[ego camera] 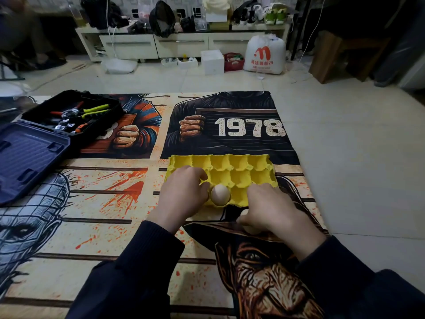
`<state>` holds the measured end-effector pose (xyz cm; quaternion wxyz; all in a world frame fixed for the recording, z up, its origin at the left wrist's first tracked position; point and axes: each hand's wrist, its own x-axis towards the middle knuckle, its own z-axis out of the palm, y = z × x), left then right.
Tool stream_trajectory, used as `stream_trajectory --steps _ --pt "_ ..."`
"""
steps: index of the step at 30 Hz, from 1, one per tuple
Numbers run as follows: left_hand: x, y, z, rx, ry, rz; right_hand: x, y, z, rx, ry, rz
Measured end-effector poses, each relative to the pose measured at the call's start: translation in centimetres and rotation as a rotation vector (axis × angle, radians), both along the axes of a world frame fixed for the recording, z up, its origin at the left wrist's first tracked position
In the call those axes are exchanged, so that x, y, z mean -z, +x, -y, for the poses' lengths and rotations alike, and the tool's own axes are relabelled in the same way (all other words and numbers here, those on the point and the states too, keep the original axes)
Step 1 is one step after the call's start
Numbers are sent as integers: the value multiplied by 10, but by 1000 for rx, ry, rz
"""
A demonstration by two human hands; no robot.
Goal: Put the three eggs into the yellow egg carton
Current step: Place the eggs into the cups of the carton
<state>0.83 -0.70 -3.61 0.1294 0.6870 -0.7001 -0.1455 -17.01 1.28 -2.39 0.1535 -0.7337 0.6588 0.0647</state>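
A yellow egg carton (pixel 239 168) lies on a printed blanket in front of me. One pale egg (pixel 220 194) sits in a cup of its near row. My left hand (pixel 184 196) rests palm down on the carton's near left corner, fingers curled over a cup; whether anything is under it is hidden. My right hand (pixel 273 210) is just in front of the carton's near right edge, fingers closed around a second egg (pixel 247 223) on the blanket, of which only slivers show. A third egg is not visible.
An open dark blue tool case (pixel 34 143) with pliers and sockets lies at the left on the blanket (pixel 103 203). Tiled floor runs to the right. A low white cabinet, boxes and a white bag (pixel 264 55) stand at the far wall.
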Motion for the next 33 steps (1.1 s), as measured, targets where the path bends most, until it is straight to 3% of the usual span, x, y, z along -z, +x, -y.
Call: stream_trajectory --steps 4,8,15,21,33 --pt "-1 1 -1 -5 2 1 -2 -2 1 -41 98 48" --pt "-2 1 -1 -3 21 0 -13 -10 8 15 172 267" --pt "-2 0 -1 -6 39 -6 -9 -12 14 97 -206 433" --pt "0 0 -1 -9 30 -7 5 -9 16 2 -245 303" --pt "0 0 -2 1 50 -9 10 -3 15 15 -251 244"
